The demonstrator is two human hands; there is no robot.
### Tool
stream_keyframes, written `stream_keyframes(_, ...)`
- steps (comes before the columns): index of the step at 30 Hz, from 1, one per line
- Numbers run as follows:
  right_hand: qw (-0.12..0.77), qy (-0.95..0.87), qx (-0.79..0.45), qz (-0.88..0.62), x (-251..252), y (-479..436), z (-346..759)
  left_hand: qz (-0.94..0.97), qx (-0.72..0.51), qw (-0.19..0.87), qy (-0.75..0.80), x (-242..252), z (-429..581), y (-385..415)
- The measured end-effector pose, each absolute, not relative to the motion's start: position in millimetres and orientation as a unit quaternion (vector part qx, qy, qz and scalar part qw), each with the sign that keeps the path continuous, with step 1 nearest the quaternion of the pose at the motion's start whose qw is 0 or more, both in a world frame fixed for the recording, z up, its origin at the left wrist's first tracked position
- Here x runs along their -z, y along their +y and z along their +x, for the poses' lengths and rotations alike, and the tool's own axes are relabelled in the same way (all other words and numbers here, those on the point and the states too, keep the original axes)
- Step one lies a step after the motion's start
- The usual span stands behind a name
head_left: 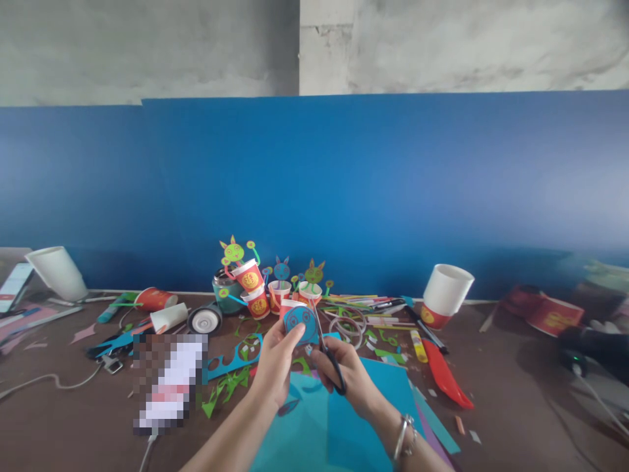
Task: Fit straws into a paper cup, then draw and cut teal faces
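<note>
My left hand (276, 359) is closed on a round blue paper cutout (307, 330) with a face drawn on it, the thumb pressing its front. In my right hand (350, 372) is a pair of scissors (336, 371) with dark handles. Their blades point up and away, close along the right edge of the cutout; whether they touch it I cannot tell. Below both hands lie sheets of blue paper (363, 419). Just beyond stand red and white paper cups (256, 305) topped with paper animal figures, among them a green one (232, 253) and a blue one (282, 269).
Green paper scraps (228, 387) and a blue strip with round holes (236, 362) lie left of my hands. On the right are a stack of paper cups (446, 292), a glue stick (419, 346) and a red piece (445, 373). A blue partition (344, 183) closes the back.
</note>
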State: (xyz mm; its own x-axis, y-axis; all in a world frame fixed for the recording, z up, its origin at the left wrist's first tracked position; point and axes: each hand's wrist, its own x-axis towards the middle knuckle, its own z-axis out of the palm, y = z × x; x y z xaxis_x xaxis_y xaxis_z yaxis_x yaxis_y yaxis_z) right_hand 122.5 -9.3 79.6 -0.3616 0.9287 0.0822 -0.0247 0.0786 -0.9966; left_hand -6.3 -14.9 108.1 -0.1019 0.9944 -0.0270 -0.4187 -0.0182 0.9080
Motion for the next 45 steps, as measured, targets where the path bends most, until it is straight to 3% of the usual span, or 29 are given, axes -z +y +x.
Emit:
stream_keyframes(13, 0.421, -0.604, -0.556, -0.386, -82, -9, 122, 0.365, -0.596, 0.602, 0.385, -107, -12, -12)
stream_keyframes(26, 0.408, -0.591, -0.584, -0.378, -84, -12, 119, 0.41, -0.595, 0.52, 0.456, -94, -13, -8)
stream_keyframes(45, 0.402, -0.615, -0.569, -0.368, -81, -9, 124, 0.481, -0.568, 0.524, 0.414, -93, -22, -3)
